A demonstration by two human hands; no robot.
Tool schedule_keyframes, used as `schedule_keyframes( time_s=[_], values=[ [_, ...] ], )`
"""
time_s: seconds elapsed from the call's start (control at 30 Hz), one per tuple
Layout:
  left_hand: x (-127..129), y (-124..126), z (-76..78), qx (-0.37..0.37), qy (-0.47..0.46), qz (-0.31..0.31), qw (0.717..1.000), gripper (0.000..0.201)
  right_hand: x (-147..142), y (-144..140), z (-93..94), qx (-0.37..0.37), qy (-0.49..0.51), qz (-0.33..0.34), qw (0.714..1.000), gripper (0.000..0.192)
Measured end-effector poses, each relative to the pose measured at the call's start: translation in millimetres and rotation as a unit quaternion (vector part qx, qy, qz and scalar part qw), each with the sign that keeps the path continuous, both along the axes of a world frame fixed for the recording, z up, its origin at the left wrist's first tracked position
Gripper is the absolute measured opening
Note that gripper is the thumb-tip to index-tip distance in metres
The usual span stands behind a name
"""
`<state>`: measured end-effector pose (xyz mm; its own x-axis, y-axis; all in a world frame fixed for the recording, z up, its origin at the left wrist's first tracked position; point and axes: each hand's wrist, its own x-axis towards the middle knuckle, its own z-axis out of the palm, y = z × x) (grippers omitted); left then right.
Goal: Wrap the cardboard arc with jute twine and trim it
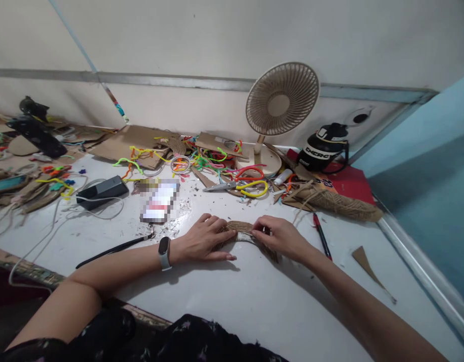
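A curved strip (239, 227) covered with rows of brown jute twine lies on the white table in front of me. My left hand (206, 240), with a fitness band on the wrist, rests on the strip's left part. Its fingers are stretched out and its thumb lies along the table. At the strip's right part, my right hand (280, 237) is closed, thumb and fingers pinched at the twine. The strip's two ends are partly hidden under my hands.
Scissors (232, 186) with red and yellow handles lie ahead, near a small fan (280, 100). A phone (160, 202), a black box-shaped device (102, 192) with a cable, a pen (322, 236), a twine roll (337, 203), a black jug (324, 146) and cardboard scraps surround the work.
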<state>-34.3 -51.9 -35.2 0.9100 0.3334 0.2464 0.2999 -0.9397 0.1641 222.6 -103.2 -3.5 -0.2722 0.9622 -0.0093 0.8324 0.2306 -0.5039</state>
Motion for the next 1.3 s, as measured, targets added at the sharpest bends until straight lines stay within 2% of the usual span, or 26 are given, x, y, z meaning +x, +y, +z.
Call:
schedule_keyframes(
  time_s=[0.3, 0.73, 0.9, 1.03, 1.3],
  values=[
    [0, 1, -0.3, -0.005, 0.0, 0.003, 1.0, 0.066, 4, 0, 4.4, -0.024, -0.028, 0.02, 0.999, 0.012],
    [1, 0, 0.0, -0.001, -0.003, 0.007, 1.0, 0.065, 3, -1, 4.4, -0.051, -0.045, 0.005, 0.998, 0.013],
    [2, 2, 4.9, -0.02, -0.001, 0.025, 0.999, 0.072, 4, 1, 11.2, -0.055, -0.035, -0.006, 0.998, 0.02],
    [3, 7, 11.4, -0.047, 0.002, 0.024, 0.999, 0.07, 5, 7, 17.4, -0.081, -0.051, 0.004, 0.995, 0.027],
    [6, 9, 20.6, -0.011, 0.04, -0.004, 0.999, 0.07, 13, 17, 30.2, -0.094, -0.073, 0.026, 0.993, 0.03]
  ],
)
